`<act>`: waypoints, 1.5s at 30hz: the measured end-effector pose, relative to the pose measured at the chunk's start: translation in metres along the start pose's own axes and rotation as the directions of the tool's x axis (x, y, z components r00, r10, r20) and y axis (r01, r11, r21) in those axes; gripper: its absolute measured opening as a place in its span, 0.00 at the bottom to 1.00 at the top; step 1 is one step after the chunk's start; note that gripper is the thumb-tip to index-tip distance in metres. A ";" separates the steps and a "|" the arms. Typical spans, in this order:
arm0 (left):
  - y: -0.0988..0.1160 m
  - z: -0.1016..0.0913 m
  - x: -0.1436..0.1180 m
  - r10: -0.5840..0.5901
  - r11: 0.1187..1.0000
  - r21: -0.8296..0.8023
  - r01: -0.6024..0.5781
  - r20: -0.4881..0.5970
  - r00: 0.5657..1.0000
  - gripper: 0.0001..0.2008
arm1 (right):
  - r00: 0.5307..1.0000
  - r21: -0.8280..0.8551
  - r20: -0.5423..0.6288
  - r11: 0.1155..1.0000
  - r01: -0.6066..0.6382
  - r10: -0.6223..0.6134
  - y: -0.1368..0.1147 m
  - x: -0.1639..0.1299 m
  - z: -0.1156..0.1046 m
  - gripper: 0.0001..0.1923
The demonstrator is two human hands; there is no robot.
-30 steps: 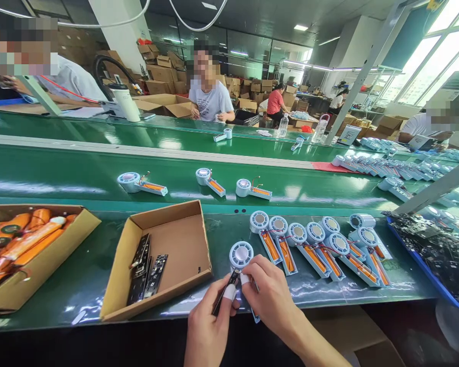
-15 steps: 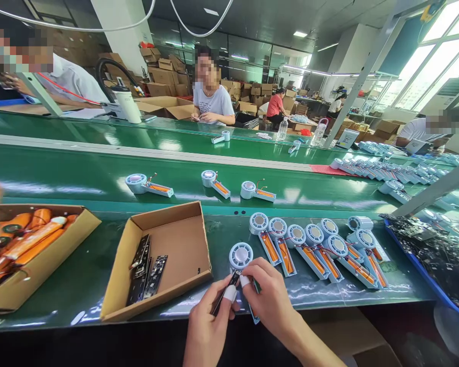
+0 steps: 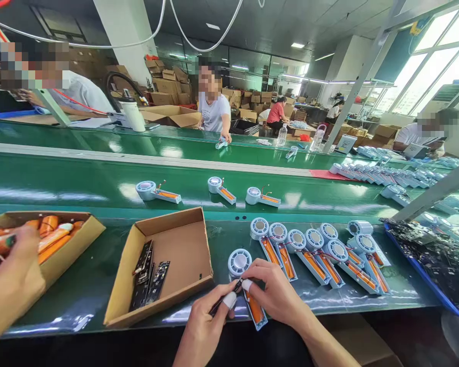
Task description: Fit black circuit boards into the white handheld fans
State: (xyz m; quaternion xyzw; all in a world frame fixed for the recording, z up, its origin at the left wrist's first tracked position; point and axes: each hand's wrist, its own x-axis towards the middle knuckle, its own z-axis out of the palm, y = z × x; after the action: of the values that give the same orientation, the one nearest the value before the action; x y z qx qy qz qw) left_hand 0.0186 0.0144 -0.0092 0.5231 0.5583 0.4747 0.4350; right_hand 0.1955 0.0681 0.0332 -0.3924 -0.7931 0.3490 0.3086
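Note:
My left hand pinches a thin black circuit strip with taped fingertips. My right hand rests on a half-built handheld fan, a round white head with a light-blue handle holding an orange battery. The strip's end meets the fan just below its head. Both hands sit at the near edge of the green bench.
An open carton with black circuit strips stands to the left. A co-worker's hand reaches into a carton of orange batteries. A row of several fans lies right. Three fans ride the conveyor; a blue tray holds boards.
A co-worker's hand has come in from the left to the battery carton. The fan in my hands has tilted so its orange battery shows. The conveyor fans drifted right.

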 end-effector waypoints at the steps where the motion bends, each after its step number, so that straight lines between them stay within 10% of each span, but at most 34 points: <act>1: -0.001 0.000 0.000 0.002 1.000 0.000 -0.002 0.006 1.000 0.18 | 1.000 -0.019 -0.006 1.000 -0.004 0.004 0.000 0.000 0.001 0.13; 10: 0.003 -0.009 -0.003 0.060 0.984 0.171 -0.057 -0.012 0.998 0.18 | 1.000 0.043 -0.030 0.999 0.009 -0.007 0.004 -0.008 -0.015 0.18; 17: -0.012 -0.004 -0.007 0.155 0.903 0.401 -0.152 0.026 0.988 0.22 | 0.983 -0.163 0.175 0.984 0.076 -0.047 -0.001 -0.022 -0.019 0.20; 22: -0.006 -0.004 -0.009 0.298 0.703 0.625 -0.339 0.173 0.939 0.25 | 0.989 0.292 -0.051 0.949 -0.119 0.139 0.019 -0.010 0.000 0.07; 28: 0.002 -0.011 -0.017 0.235 0.455 0.811 -0.367 0.288 0.928 0.36 | 0.936 0.668 0.049 0.686 -0.290 0.348 0.019 0.000 0.007 0.15; 37: -0.004 -0.004 -0.014 0.228 0.843 0.495 -0.209 0.022 0.973 0.22 | 0.909 0.732 0.197 0.563 -0.385 0.366 0.008 0.002 0.007 0.17; 41: -0.014 0.002 -0.018 0.027 0.941 0.338 0.031 -0.167 0.986 0.21 | 0.947 0.574 0.105 0.759 -0.307 0.303 0.002 0.003 0.011 0.09; 45: -0.009 0.003 -0.018 0.005 0.973 0.227 0.028 -0.144 0.990 0.18 | 0.986 0.001 -0.058 0.988 -0.155 0.154 -0.007 0.000 0.012 0.10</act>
State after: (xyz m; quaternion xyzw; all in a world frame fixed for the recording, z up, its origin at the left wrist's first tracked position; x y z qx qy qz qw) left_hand 0.0211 -0.0034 -0.0190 0.5310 0.6420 0.4413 0.3333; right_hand 0.1841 0.0615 0.0318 -0.4632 -0.7517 0.3588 0.3027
